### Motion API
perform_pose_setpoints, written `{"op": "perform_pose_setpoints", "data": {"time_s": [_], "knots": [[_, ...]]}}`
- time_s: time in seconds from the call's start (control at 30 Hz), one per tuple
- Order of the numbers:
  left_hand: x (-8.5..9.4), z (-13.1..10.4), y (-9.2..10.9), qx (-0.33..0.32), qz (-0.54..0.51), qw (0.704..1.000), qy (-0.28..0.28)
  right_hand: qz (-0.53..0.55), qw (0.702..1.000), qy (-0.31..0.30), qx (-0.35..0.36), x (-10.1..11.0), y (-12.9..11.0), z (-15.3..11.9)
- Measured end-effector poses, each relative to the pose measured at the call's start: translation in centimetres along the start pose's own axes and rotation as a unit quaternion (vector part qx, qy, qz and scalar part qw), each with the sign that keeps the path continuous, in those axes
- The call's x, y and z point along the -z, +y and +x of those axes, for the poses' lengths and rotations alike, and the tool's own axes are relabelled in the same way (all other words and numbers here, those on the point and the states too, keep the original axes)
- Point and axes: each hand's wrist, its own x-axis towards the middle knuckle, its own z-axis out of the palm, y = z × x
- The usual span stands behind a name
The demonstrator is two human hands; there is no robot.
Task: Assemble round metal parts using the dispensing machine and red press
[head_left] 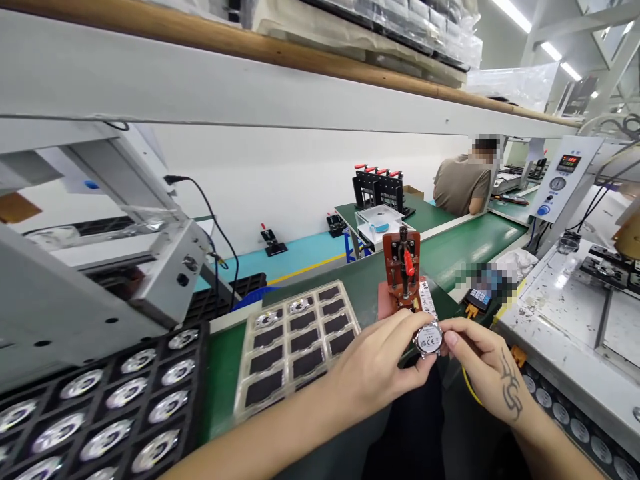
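Note:
A round silver watch case (429,339) shows its printed back, with a CE mark on it. My left hand (383,360) grips the case between thumb and fingers from the left. On the other side, the thumb and forefinger of my right hand (477,363) pinch at its right edge; whether something small sits between them I cannot make out. Just beyond my hands stands a red-brown toggle press (401,267) with a red handle. A clear plastic tray (295,347) with dark-lined pockets lies left of my left hand, with silver watch parts in two of its back pockets.
At the lower left, a black tray (199,387) holds several shiny round parts. A grey metal machine (165,280) rises behind it. On the right are a worktable (560,287) and a control box (569,177). A shelf beam (280,100) crosses overhead. A person (463,180) sits farther back.

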Motion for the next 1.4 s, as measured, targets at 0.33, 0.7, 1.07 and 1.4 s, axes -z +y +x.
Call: {"op": "perform_pose_setpoints", "data": {"time_s": [0.33,0.7,1.07,1.4], "knots": [[-0.3,0.8,0.4,-0.022,-0.012,1.0,-0.008,0.017,1.0,0.007,-0.005,0.6,-0.4,-0.6],[-0.2,1.2,0.9,0.033,-0.086,0.995,-0.032,0.052,0.998,0.016,-0.027,0.9,-0.9,-0.7],[-1.0,1.1,1.1,0.121,-0.145,0.981,-0.048,0.152,0.986,0.003,-0.075,1.3,-0.9,-1.2],[-1.4,0.5,1.1,0.099,-0.146,0.984,-0.025,0.149,0.987,0.005,-0.066,0.8,-1.4,-1.7]]}}
